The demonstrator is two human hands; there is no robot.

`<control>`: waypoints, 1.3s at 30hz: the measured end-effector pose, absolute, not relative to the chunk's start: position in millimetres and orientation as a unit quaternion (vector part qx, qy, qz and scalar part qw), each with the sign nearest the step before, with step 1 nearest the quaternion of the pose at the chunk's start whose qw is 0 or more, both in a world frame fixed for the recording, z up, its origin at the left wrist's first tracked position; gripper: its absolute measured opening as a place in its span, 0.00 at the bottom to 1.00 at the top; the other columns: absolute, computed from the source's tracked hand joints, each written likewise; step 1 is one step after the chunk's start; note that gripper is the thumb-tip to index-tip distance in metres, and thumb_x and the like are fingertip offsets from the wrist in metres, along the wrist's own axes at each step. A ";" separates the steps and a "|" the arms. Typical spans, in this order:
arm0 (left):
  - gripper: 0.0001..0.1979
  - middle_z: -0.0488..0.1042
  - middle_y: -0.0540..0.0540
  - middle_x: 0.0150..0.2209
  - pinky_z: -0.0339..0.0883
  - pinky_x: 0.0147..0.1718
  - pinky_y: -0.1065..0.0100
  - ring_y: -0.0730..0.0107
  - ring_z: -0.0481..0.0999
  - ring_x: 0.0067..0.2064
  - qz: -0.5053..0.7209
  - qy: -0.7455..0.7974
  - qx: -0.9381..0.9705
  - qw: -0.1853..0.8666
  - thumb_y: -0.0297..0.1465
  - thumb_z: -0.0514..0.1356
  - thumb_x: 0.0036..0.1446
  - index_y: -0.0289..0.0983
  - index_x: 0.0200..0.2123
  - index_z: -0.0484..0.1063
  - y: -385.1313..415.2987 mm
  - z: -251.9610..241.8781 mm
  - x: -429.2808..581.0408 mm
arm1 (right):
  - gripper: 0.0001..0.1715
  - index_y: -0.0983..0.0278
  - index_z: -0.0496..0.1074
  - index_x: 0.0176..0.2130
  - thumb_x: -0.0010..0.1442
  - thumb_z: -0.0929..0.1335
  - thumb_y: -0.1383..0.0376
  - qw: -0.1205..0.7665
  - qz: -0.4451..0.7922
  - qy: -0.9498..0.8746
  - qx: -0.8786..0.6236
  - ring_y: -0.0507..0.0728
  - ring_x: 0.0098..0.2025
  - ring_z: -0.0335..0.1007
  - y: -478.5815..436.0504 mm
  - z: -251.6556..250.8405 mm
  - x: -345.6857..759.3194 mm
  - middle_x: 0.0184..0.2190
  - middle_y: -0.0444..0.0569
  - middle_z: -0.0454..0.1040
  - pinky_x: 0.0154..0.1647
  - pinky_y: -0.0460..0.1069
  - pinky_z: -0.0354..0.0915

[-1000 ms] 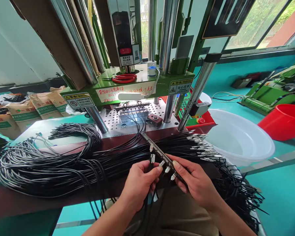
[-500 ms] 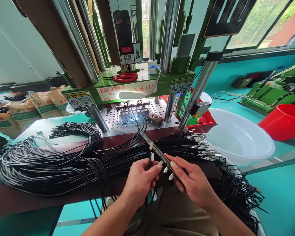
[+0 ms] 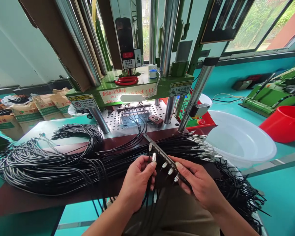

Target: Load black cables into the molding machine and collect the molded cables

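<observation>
The hands met just above the near edge of the tabletop, a little right of its middle. The left hand was pinched narrow, thumb and forefinger closed on one cable end with its small metal tip pointing up at the fixture bar. The right hand was wrapped around the near end of that dark bar, which ran slantwise away towards the press. Several seated tips already sat side by side along the bar, their black leads hanging down between the wrists. The held tip lay just beside the bar, touching or nearly touching it; which could not be told. To do this well, it seemed best for the right hand to keep the bar steady and at one angle while the left brought the tip squarely to the free slot, gripping close behind the metal so the lead could not twist. The likely snag was the hanging leads crossing one another, or the tip sitting crooked beside its neighbours. The big cable bundle lay across the tabletop behind the hands, its silver ends fanned towards the right edge, next to a white basin.
</observation>
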State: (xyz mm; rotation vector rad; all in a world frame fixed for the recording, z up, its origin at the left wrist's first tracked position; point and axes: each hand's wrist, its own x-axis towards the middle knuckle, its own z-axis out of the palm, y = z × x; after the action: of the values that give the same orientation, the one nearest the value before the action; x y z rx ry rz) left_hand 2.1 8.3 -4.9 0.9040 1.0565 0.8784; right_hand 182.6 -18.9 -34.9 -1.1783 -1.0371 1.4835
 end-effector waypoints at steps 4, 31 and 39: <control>0.13 0.63 0.54 0.21 0.50 0.15 0.77 0.82 0.56 0.18 0.387 0.494 0.404 0.666 0.38 0.62 0.51 0.35 0.29 0.66 8.5 -9.9 7.7 | 0.30 0.64 0.67 0.58 0.62 0.65 0.52 0.459 0.608 -0.432 -0.482 0.45 0.17 0.53 -17.9 -32.7 181.8 0.26 0.47 0.70 0.14 0.43 0.48; 0.14 0.65 0.54 0.21 0.54 0.15 0.76 0.83 0.59 0.18 0.387 0.487 0.398 0.674 0.38 0.66 0.47 0.33 0.30 0.70 18.8 -1.3 2.2 | 0.28 0.62 0.68 0.57 0.61 0.66 0.53 0.449 0.610 -0.432 -0.490 0.46 0.18 0.52 -17.7 -30.4 188.9 0.23 0.44 0.66 0.15 0.43 0.47; 0.17 0.67 0.52 0.24 0.60 0.18 0.76 0.80 0.64 0.21 0.429 0.488 0.375 0.661 0.42 0.65 0.49 0.34 0.35 0.71 23.2 5.7 -8.3 | 0.25 0.61 0.70 0.55 0.61 0.67 0.55 0.470 0.624 -0.407 -0.474 0.45 0.19 0.49 -17.7 -31.9 193.3 0.25 0.45 0.67 0.15 0.43 0.46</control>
State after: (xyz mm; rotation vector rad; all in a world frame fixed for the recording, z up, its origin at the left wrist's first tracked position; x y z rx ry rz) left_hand -8.3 23.2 5.7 0.8477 1.1036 0.9700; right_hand 193.3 -17.7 -31.9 -1.1608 -0.9982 1.5285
